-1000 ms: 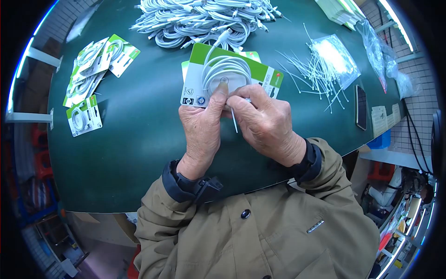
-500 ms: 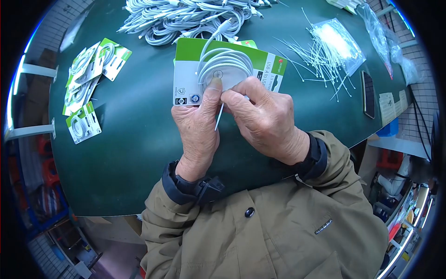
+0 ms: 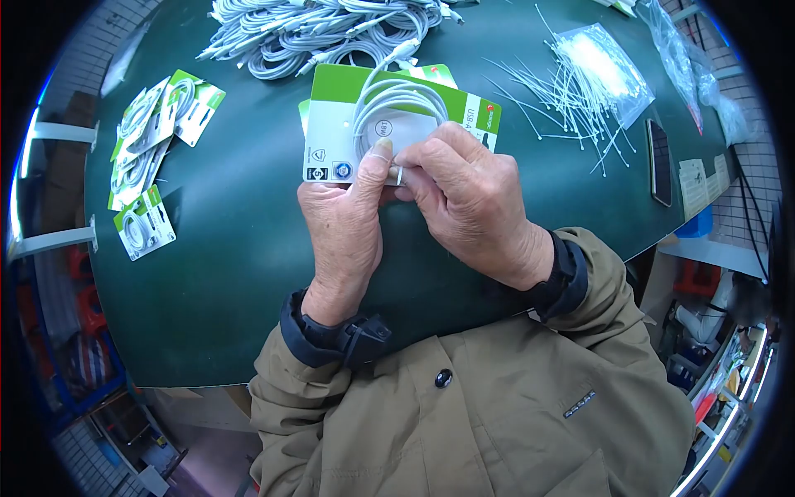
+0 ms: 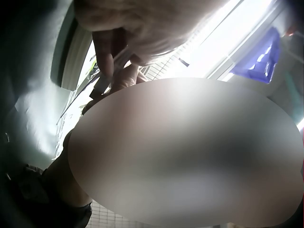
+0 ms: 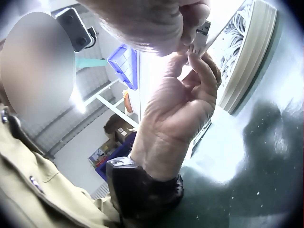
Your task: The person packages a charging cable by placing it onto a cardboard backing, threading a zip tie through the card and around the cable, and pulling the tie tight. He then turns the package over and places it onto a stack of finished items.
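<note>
A green-and-white card carries a coiled white cable, one cable end sticking up past its top edge. The left hand grips the card's lower edge, thumb in front near the coil. Against that thumb, the right hand pinches a thin white tie, of which a short piece shows. The right wrist view has a metal USB plug by the meeting fingertips of the left hand and right hand. Fingers cover the rest of the tie.
Many white cables lie heaped at the back of the green table. Several carded cables are at the left. Loose ties, a plastic bag and a phone are on the right.
The tie's tail, which hung below the fingers, now shows only as a short piece at the right fingertips. Both hands and the card have shifted slightly left in the head view.
</note>
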### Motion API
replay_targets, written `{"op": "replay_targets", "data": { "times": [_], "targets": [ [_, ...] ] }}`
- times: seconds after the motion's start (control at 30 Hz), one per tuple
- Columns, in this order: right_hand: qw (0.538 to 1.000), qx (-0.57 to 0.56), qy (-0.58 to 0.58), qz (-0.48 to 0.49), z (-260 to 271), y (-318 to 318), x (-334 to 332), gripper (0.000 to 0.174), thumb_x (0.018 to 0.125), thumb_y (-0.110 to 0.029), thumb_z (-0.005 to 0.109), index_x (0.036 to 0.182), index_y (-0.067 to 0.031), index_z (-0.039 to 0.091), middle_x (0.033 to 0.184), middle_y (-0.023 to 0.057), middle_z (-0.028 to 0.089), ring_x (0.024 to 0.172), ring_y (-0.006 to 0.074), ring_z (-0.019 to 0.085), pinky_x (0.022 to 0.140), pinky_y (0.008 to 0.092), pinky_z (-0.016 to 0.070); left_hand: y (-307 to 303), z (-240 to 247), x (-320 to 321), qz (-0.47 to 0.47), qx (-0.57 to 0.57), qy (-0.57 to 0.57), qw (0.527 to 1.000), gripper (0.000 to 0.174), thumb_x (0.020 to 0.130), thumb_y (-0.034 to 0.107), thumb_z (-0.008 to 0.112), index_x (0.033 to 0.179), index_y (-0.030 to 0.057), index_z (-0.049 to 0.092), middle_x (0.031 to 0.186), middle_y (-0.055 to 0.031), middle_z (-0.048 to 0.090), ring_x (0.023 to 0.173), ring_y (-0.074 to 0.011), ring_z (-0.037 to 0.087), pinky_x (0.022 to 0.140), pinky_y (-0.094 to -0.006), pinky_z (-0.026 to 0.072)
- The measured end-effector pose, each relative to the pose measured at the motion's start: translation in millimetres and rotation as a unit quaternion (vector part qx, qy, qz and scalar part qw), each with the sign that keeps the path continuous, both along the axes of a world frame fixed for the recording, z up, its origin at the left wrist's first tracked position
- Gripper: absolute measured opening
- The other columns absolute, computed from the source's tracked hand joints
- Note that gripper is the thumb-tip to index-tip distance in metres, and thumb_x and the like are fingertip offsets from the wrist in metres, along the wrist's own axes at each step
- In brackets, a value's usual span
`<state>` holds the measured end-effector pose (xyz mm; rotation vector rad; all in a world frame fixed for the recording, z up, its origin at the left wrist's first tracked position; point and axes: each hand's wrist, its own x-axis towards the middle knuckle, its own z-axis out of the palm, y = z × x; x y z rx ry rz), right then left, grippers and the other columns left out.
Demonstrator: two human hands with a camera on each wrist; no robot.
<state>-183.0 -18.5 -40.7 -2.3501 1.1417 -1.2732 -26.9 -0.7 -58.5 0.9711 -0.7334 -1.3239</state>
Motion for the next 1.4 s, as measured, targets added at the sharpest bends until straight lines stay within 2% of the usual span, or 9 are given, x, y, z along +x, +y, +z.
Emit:
{"op": "replay_targets", "data": {
  "times": [0.1,0.2,0.3,0.37,0.4,0.53,0.83,1.13,1.4],
  "targets": [
    [1.000,0.021,-0.009,0.012,2.5,2.7,-3.1,0.018,0.084,0.005,0.077,0.098,-0.0035,0.069,0.089,0.0088,0.067,0.068,0.0254,0.070,0.056,0.0349,0.0550,-0.1,8.1,0.2,-0.005,-0.007,-0.043,0.999,0.024,0.101,0.008,0.073,0.121,-0.0050,0.071,0.108,-0.0106,0.076,0.087,-0.0145,0.074,0.074,-0.0273,0.0615],
    [0.999,-0.034,0.009,0.029,4.8,1.2,-8.7,0.020,0.081,0.007,0.079,0.096,-0.0026,0.071,0.095,0.0097,0.071,0.068,0.0226,0.072,0.056,0.0331,0.0558,1.0,10.8,-2.7,0.016,-0.050,-0.048,0.997,0.023,0.099,0.007,0.075,0.119,-0.0051,0.072,0.107,-0.0107,0.077,0.085,-0.0142,0.074,0.076,-0.0281,0.0595],
    [0.991,-0.120,-0.020,0.059,7.1,2.3,-7.2,0.024,0.076,0.009,0.080,0.096,-0.0020,0.073,0.100,0.0112,0.073,0.070,0.0208,0.073,0.056,0.0322,0.0565,2.7,12.6,2.5,0.035,-0.056,-0.037,0.997,0.023,0.098,0.006,0.076,0.118,-0.0051,0.072,0.107,-0.0099,0.077,0.087,-0.0135,0.073,0.077,-0.0285,0.0578],
    [0.984,-0.161,-0.025,0.075,2.7,0.7,-3.5,0.024,0.073,0.000,0.075,0.097,-0.0015,0.071,0.099,0.0093,0.068,0.071,0.0205,0.071,0.056,0.0321,0.0585,2.4,12.1,6.0,0.043,-0.083,-0.023,0.995,0.027,0.100,0.006,0.074,0.124,-0.0035,0.068,0.110,-0.0095,0.076,0.091,-0.0151,0.074,0.077,-0.0296,0.0594],
    [0.982,-0.166,-0.028,0.085,1.9,1.6,-2.4,0.024,0.074,0.000,0.075,0.097,-0.0008,0.070,0.099,0.0097,0.068,0.071,0.0205,0.071,0.055,0.0318,0.0585,1.4,12.6,6.3,0.048,-0.093,-0.010,0.994,0.028,0.100,0.006,0.073,0.127,-0.0031,0.067,0.111,-0.0096,0.075,0.092,-0.0155,0.074,0.077,-0.0300,0.0598],
    [0.981,-0.158,-0.031,0.112,2.9,4.8,-2.3,0.025,0.074,0.000,0.076,0.098,0.0017,0.069,0.102,0.0116,0.067,0.071,0.0205,0.070,0.056,0.0311,0.0590,2.1,14.0,4.4,0.059,-0.099,-0.007,0.993,0.034,0.102,0.006,0.070,0.133,-0.0015,0.062,0.114,-0.0104,0.074,0.092,-0.0173,0.074,0.079,-0.0318,0.0614],
    [0.980,-0.149,-0.053,0.121,-0.6,4.2,0.6,0.025,0.074,0.000,0.077,0.097,0.0023,0.068,0.100,0.0117,0.066,0.074,0.0216,0.070,0.058,0.0314,0.0596,2.9,16.2,2.5,0.071,-0.070,-0.017,0.995,0.034,0.104,0.010,0.070,0.134,-0.0037,0.061,0.114,-0.0120,0.073,0.093,-0.0180,0.074,0.081,-0.0332,0.0626],
    [0.974,-0.161,-0.076,0.140,-1.4,1.3,3.7,0.025,0.072,-0.001,0.077,0.094,0.0022,0.066,0.099,0.0125,0.065,0.078,0.0238,0.069,0.062,0.0325,0.0600,5.3,20.6,-2.9,0.085,-0.057,-0.028,0.994,0.034,0.104,0.017,0.072,0.131,-0.0016,0.064,0.113,-0.0086,0.074,0.094,-0.0144,0.072,0.083,-0.0301,0.0583],
    [0.972,-0.147,-0.096,0.153,1.6,4.9,4.8,0.025,0.072,-0.002,0.077,0.094,0.0024,0.066,0.099,0.0133,0.064,0.079,0.0256,0.068,0.063,0.0342,0.0592,8.4,21.4,-0.2,0.033,-0.097,-0.024,0.994,0.033,0.103,0.022,0.073,0.128,0.0012,0.066,0.110,-0.0067,0.074,0.094,-0.0125,0.070,0.083,-0.0295,0.0564]
  ]
}}
